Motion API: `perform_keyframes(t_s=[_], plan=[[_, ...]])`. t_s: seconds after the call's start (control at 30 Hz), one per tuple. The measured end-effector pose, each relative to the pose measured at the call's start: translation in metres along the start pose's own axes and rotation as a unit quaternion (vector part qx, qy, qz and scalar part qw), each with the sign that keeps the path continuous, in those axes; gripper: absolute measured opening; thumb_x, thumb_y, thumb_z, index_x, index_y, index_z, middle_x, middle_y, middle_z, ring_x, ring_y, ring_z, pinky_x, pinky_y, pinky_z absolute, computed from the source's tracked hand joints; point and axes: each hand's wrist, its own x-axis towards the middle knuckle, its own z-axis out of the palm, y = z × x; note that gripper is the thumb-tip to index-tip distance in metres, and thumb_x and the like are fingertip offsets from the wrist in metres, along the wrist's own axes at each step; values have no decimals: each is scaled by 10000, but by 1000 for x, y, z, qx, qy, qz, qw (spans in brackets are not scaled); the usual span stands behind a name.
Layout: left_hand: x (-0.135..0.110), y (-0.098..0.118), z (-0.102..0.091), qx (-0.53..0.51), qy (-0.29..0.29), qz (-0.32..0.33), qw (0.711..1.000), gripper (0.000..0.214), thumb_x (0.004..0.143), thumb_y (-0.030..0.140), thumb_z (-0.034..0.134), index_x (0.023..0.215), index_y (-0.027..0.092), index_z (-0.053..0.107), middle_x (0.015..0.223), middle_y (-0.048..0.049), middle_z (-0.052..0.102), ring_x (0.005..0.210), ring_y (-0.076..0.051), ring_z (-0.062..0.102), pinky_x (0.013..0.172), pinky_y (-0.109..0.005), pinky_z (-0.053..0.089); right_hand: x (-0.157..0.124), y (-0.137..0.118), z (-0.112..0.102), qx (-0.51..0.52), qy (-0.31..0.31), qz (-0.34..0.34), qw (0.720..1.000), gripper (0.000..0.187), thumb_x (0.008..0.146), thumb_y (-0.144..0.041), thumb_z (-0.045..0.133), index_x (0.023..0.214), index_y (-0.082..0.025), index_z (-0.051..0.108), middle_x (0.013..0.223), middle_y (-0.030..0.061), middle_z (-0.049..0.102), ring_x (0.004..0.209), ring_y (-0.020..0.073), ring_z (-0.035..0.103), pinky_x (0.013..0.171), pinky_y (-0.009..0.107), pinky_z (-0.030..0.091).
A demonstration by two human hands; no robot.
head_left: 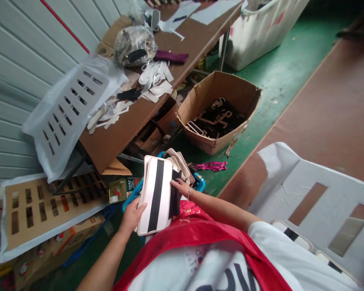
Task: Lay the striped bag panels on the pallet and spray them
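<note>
Several panels (156, 198) are being gripped by left hand (132, 216) and right hand (182, 188). I'm judging more pieces (185, 165) behind are awaiting handling.

- Panel (155, 195): white, corners rounded, black band (159, 173) running lengthwise; far end slanting slightly right, left edge being gripped.
- Pale layer (145, 167) showing beneath, along left edge.
- Pale pieces (185, 166): several, corners rounded, overlapping, fanning out just beyond panel.

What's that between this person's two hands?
In the head camera's view, a flat white panel with a black stripe lies between the left hand, which grips its edge, and the right hand.
</note>
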Motion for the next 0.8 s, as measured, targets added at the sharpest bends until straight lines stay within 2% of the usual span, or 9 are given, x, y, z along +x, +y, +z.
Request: perform_keyframes(t_s=[0.07,0.2,0.27,0.37,0.5,0.6,0.67,0.73,0.8], plan=[[-4,0,8,-63,-36,-26,997,423,771,440,582,1105,191,652,1092,-65,698,1037,-259,631,942,-361,491,7,-2,17,87,-61,60,993,597,738,-641,605,1185,-247,568,1267,84,584,1152,284,545,1012,493,400],[-4,1,23,-138,-85,-34,986,494,790,470,582,1203,201,605,1159,-86,661,1109,-265,597,991,-392,470,8,-8,44,221,-171,157,947,526,833,-631,470,1127,-209,584,1067,83,682,1011,243,631,937,455,468],[-1,-4,30,-113,-61,-18,992,499,786,466,593,1214,209,599,1227,-94,617,1181,-260,547,1054,-398,412,7,-12,51,242,-198,184,932,559,867,-641,381,1085,-175,599,952,87,706,932,234,659,923,437,478],[3,-18,42,-71,0,-8,997,518,806,449,577,1266,212,548,1323,-103,545,1265,-245,473,1099,-392,350,10,-17,58,258,-227,179,922,598,894,-642,290,1044,-162,612,840,71,714,847,222,677,920,420,482],[7,-29,56,-95,15,-44,994,578,867,436,498,1389,216,383,1396,-100,493,1314,-226,424,1090,-378,358,19,-11,64,255,-210,209,920,493,891,-581,397,1019,-155,609,787,58,716,766,214,683,892,415,499],[14,-30,60,-102,47,-69,991,548,922,451,378,1417,217,347,1466,-84,414,1368,-206,340,1112,-349,327,26,-2,67,232,-156,247,928,315,866,-418,539,973,-131,613,752,70,718,723,215,682,858,403,519],[23,-28,60,-106,72,-90,988,553,928,463,357,1427,226,331,1479,-72,396,1371,-200,334,1112,-338,327,28,2,67,233,-146,242,931,261,858,-358,559,958,-124,617,747,80,718,741,224,684,841,400,529],[33,-25,57,-113,56,-94,988,581,908,475,407,1424,218,339,1453,-80,432,1350,-210,373,1097,-338,348,29,3,66,243,-157,220,932,263,861,-361,551,967,-130,616,768,81,721,787,233,687,838,406,533],[42,-19,55,-104,12,-72,992,612,880,485,462,1410,193,367,1429,-104,459,1333,-223,398,1097,-345,345,29,3,65,251,-170,197,933,263,869,-366,535,984,-142,610,802,74,725,837,235,687,850,410,531]])
